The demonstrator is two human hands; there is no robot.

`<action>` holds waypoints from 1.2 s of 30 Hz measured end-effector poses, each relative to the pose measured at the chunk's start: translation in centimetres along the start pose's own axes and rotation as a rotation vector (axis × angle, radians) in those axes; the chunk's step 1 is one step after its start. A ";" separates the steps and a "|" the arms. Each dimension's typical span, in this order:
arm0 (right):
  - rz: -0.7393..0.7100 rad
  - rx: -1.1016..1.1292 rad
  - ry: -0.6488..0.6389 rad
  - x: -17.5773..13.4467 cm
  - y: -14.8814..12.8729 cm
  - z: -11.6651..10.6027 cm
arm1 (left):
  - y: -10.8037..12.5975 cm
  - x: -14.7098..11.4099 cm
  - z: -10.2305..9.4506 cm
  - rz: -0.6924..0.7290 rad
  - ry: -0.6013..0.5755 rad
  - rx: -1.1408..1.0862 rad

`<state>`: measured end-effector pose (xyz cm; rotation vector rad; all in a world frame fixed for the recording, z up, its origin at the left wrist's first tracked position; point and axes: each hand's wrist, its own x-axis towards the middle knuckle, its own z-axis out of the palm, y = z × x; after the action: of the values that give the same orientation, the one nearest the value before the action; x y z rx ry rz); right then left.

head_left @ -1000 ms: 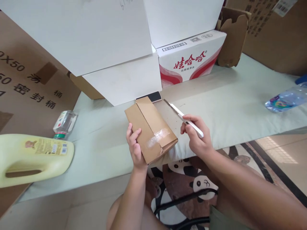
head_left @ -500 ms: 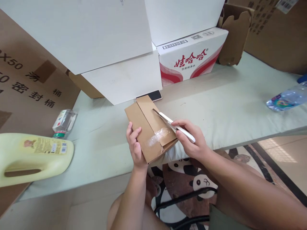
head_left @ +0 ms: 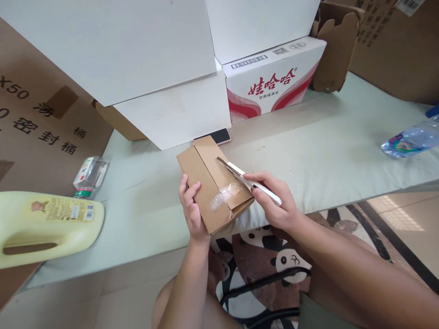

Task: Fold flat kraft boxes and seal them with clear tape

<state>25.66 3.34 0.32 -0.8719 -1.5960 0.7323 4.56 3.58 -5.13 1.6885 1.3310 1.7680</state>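
A small brown cardboard box [head_left: 202,183] is tilted up near the table's front edge, with clear tape [head_left: 224,194] across its lid seam. My left hand [head_left: 192,208] grips the box by its left side, fingers wrapped over the edge. In my right hand [head_left: 274,196] is a white utility knife [head_left: 254,183], blade out and pointing up and left above the lid's right flap. Whether the blade touches the cardboard I cannot tell. One lid edge on the right stands slightly raised. Behind the box a dark phone [head_left: 221,136] lies partly hidden.
White cartons [head_left: 171,114] and a red-and-white water carton [head_left: 270,87] stand at the back of the cloth-covered table [head_left: 147,196]. At left lie a clear bottle [head_left: 92,176] and a yellow jug [head_left: 68,228]. Another plastic bottle [head_left: 408,141] lies at right.
Almost nothing differs. The view has shifted slightly, and both hands keep their holds on the box and the knife.
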 end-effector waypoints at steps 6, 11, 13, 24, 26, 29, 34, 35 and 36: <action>0.021 -0.007 -0.005 0.0 0.1 0.1 | -0.1 0.0 0.0 0.026 -0.007 -0.019; 0.033 -0.014 0.010 0.2 -0.1 0.3 | -0.1 0.1 0.2 0.049 -0.002 -0.032; 0.050 -0.017 0.015 0.2 -0.2 0.3 | 0.0 0.1 0.2 0.050 -0.006 -0.017; 0.043 -0.033 0.040 0.6 -0.8 0.8 | -0.5 -0.2 -0.3 0.029 -0.021 -0.005; 0.056 -0.023 0.046 0.6 -0.8 0.8 | -0.5 -0.1 -0.3 0.030 -0.032 -0.010; 0.067 -0.022 0.060 0.7 -0.8 0.8 | -0.4 -0.1 -0.3 0.048 -0.040 -0.009; 0.032 -0.041 0.090 1.2 -0.9 1.0 | -0.3 0.0 -0.3 0.069 -0.049 -0.001; 0.029 -0.041 0.094 1.4 -1.1 1.0 | -0.3 0.0 -0.4 0.068 -0.050 0.004; 0.030 -0.042 0.102 1.5 -1.3 1.0 | -0.2 -0.1 -0.4 0.064 -0.050 0.011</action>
<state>24.28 3.94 2.02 -0.9509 -1.5153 0.6666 4.15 3.51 -5.30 1.7885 1.2812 1.7438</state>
